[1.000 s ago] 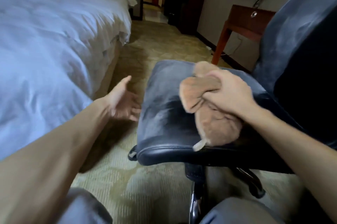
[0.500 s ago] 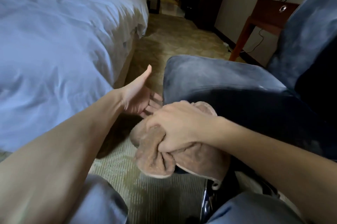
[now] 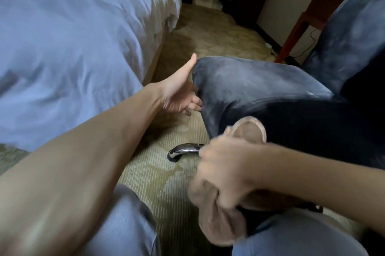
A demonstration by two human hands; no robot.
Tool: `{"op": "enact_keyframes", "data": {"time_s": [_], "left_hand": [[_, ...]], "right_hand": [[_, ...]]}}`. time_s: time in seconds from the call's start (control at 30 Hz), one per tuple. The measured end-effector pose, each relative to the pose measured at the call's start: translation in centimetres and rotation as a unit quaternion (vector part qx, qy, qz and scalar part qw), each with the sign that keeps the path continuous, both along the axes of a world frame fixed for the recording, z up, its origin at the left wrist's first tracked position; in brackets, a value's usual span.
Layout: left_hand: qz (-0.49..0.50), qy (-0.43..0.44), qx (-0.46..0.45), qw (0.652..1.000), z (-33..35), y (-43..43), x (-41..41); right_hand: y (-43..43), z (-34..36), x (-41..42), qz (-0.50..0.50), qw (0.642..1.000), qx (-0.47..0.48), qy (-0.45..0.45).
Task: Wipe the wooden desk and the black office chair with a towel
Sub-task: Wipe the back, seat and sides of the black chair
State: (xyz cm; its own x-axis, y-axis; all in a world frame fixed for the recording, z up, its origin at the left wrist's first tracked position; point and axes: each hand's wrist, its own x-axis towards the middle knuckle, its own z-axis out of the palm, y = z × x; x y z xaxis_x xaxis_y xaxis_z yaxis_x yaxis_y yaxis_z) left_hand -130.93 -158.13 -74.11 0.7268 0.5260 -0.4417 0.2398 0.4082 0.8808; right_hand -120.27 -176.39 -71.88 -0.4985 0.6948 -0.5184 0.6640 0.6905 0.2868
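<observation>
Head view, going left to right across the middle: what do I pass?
The bed → left hand, open → chair seat → chair backrest. Lower down, the right hand grips the towel.

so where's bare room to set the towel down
Bare: the seat top between left hand and backrest; the carpet strip between bed and seat. Crowded: the seat's front edge, with right hand, towel and chrome leg.

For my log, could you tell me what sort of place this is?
Probably a hotel room: a bed with white bedding, patterned carpet, and a wooden desk.
</observation>
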Motion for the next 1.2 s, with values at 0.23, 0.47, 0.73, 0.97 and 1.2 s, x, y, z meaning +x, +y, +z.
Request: {"op": "enact_keyframes", "data": {"time_s": [0.23, 0.47, 0.73, 0.97, 1.2], "left_hand": [[0.004, -0.057, -0.023, 0.998, -0.1, 0.0, -0.4], [0.014, -0.033, 0.009, 0.999, -0.5, 0.2, 0.7], [-0.009, -0.026, 0.026, 0.999, 0.1, -0.3, 1.2], [0.018, -0.04, 0.026, 0.999, -0.3, 0.5, 1.7], [0.037, -0.055, 0.012, 0.998, -0.7, 1.4, 2.5]], "right_hand": [[5.9, 1.4, 1.2, 0.016, 0.976, 0.218, -0.014], [2.6, 1.2, 0.9, -0.057, 0.995, 0.073, -0.022], [2.9, 10.2, 8.4, -0.239, 0.945, 0.208, 0.077], [2.4, 7.2, 10.3, -0.103, 0.867, 0.401, 0.277], [2.4, 6.6, 10.7, -0.22, 0.885, 0.289, 0.292]]}}
